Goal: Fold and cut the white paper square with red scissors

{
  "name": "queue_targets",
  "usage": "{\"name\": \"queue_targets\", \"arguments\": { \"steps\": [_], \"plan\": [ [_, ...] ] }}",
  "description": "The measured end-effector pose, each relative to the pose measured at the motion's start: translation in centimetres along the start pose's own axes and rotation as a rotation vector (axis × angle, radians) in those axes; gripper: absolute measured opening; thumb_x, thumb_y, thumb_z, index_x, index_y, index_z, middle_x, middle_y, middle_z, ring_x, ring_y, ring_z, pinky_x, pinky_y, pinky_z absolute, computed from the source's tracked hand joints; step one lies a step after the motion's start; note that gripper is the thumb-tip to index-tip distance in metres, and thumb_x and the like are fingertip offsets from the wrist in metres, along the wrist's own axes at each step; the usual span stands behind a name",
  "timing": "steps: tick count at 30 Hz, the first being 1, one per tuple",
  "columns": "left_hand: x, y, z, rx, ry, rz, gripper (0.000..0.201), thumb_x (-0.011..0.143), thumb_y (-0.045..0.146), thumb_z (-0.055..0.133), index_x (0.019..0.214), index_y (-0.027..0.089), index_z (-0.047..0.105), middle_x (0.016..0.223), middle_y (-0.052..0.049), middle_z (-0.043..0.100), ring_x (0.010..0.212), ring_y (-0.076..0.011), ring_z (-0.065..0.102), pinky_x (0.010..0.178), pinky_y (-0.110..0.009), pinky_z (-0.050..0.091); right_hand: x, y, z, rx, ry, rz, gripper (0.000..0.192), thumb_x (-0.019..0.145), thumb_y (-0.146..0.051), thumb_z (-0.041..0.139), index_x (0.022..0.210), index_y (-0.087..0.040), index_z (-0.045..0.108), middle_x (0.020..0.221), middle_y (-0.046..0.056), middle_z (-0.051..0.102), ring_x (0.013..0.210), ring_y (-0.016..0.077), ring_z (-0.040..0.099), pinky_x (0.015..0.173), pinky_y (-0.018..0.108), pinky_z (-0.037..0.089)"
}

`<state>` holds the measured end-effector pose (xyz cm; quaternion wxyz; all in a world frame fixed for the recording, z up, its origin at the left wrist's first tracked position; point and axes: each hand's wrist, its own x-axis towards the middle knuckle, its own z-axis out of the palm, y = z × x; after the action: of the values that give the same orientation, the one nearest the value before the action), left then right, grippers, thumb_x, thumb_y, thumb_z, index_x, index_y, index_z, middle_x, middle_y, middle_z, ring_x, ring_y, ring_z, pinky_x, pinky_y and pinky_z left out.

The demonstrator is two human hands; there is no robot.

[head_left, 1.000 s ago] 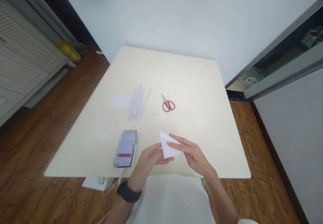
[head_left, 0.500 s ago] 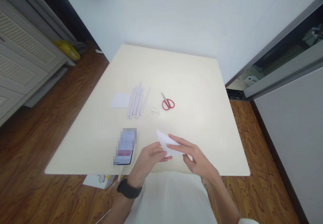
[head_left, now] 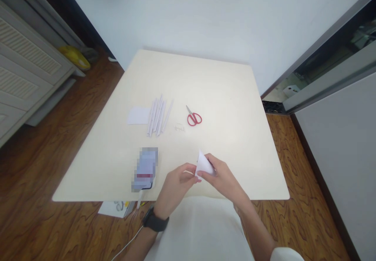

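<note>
- The left hand (head_left: 176, 184) is reaching in from about 7 o'clock over the near edge of the table (head_left: 235, 135); the wrist is wearing a dark watch (head_left: 155, 222); the fingers are curling inward, with thumb and fingertips pinching the lower left corner of the paper (head_left: 203, 164).
- The right hand (head_left: 225, 178) is coming in from about 5 o'clock, forearm slanting up toward the table; its fingers are wrapping around the right side of the paper, gripping it.
- The paper is sitting between both hands just above the table's near edge, bending into a curled, cone-like shape with a point sticking up at 12 o'clock.
- A phone (head_left: 145, 169) is lying at 9 o'clock from the hands, near them; a cable is trailing off its near end.
- Farther out at 11 o'clock a bundle of rolled paper sticks (head_left: 158, 116) is lying beside a flat white sheet (head_left: 138, 115); red scissors (head_left: 194, 117) are lying at 12 o'clock, well apart from the hands.
</note>
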<state>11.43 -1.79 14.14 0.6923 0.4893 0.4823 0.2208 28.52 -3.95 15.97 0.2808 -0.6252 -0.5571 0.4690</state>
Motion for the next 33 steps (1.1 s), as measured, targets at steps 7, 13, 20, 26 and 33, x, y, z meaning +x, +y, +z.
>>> {"name": "queue_targets", "arguments": {
  "steps": [7,13,20,26,33],
  "plan": [
    [0.1,0.1,-0.4,0.025,-0.047,-0.001,0.015,0.081,0.032,0.060,0.081,0.018,0.064,0.075,-0.005,0.070,0.075,-0.0209,0.068,0.074,-0.031,0.051,-0.3,0.0,-0.5,0.124,0.038,0.057,0.014,0.078,-0.026,0.062,0.091,-0.023,0.058,0.078,-0.003,0.059,0.069,0.0165,0.051,0.061,0.026,0.039],
    [0.0,0.9,0.1,0.059,-0.104,0.012,0.019,0.085,0.034,0.056,0.078,0.018,0.063,0.073,-0.004,0.070,0.074,-0.0201,0.067,0.073,-0.030,0.050,-0.6,-0.6,-0.8,0.244,0.078,0.100,0.017,0.078,-0.024,0.061,0.094,-0.023,0.058,0.077,-0.003,0.056,0.070,0.0162,0.050,0.061,0.025,0.040],
    [-0.7,2.4,0.2,0.089,-0.116,0.023,0.008,0.082,0.028,0.060,0.080,0.020,0.061,0.078,-0.002,0.072,0.079,-0.0192,0.068,0.076,-0.027,0.048,-1.6,-2.1,-1.4,0.374,0.103,0.140,0.020,0.077,-0.023,0.063,0.096,-0.022,0.057,0.076,-0.003,0.054,0.069,0.0148,0.049,0.060,0.024,0.040],
    [-1.0,2.9,0.0,0.097,-0.092,0.043,0.006,0.081,0.026,0.061,0.083,0.020,0.060,0.079,-0.003,0.073,0.081,-0.0192,0.068,0.076,-0.026,0.048,-1.8,-2.5,-1.6,0.420,0.123,0.161,0.022,0.077,-0.025,0.065,0.097,-0.021,0.057,0.077,-0.002,0.054,0.069,0.0153,0.051,0.062,0.025,0.042],
    [-1.1,3.1,-0.2,0.108,-0.079,0.055,0.005,0.080,0.023,0.061,0.081,0.019,0.060,0.079,-0.003,0.072,0.082,-0.0195,0.068,0.079,-0.028,0.049,-1.8,-2.7,-1.3,0.430,0.113,0.156,0.021,0.079,-0.025,0.064,0.098,-0.020,0.057,0.077,-0.002,0.053,0.070,0.0153,0.050,0.062,0.025,0.040]
  ]
}}
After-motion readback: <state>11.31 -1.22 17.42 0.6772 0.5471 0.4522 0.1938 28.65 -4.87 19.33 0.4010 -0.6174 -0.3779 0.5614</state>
